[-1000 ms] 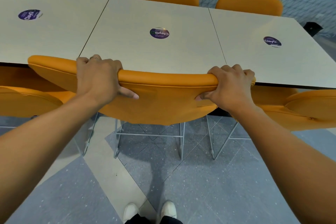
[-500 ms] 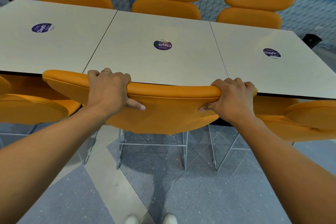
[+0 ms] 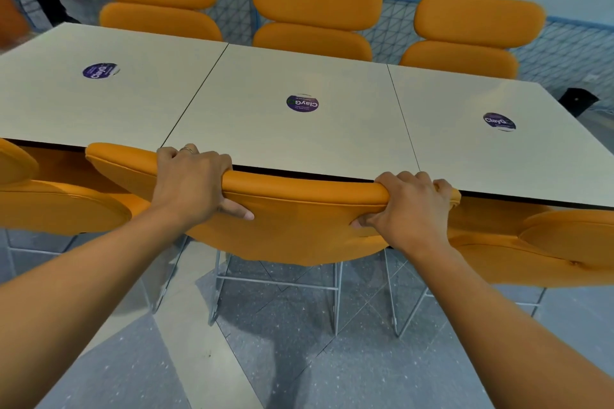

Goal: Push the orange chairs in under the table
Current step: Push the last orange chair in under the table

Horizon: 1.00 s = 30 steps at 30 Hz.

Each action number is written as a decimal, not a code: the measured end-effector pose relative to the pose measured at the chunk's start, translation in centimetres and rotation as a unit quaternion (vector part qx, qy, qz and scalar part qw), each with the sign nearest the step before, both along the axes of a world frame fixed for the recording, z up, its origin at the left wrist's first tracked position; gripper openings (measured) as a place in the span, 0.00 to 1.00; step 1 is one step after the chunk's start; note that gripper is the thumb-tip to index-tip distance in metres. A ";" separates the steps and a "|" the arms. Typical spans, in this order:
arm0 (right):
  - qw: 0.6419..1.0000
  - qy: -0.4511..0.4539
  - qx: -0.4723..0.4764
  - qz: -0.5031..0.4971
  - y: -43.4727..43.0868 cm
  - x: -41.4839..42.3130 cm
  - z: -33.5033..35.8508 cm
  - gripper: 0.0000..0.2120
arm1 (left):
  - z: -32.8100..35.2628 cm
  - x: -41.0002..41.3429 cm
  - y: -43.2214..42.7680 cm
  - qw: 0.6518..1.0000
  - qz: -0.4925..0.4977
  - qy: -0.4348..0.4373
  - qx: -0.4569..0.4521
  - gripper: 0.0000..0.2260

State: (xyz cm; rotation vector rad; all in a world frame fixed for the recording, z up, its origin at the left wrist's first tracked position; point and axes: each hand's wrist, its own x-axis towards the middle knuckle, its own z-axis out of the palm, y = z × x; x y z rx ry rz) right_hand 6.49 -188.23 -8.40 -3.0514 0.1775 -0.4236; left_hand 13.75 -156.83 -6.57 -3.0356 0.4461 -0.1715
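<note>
Both hands, left hand (image 3: 191,183) and right hand (image 3: 410,206), clamped on orange chair backrest (image 3: 299,209), its top at pale three-panel table (image 3: 232,129) edge. Grey speckled floor (image 3: 332,365), blue mesh fence (image 3: 392,26) behind.

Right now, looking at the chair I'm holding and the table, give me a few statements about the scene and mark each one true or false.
1. Both hands grip the top edge of the middle chair's backrest. True: left hand, right hand.
2. The table carries four round stickers. False: three purple stickers show.
3. Three orange chairs stand along the far side. True.
4. The left hand is bare of jewellery. False: it wears a ring.
5. The held backrest sits against the table's near edge. True.
</note>
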 end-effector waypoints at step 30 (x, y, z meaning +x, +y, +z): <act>0.978 0.126 0.153 0.069 2.2 0.5 6.5 0.34 | 4.7 -0.3 0.3 0.951 -0.051 0.197 -0.235 0.25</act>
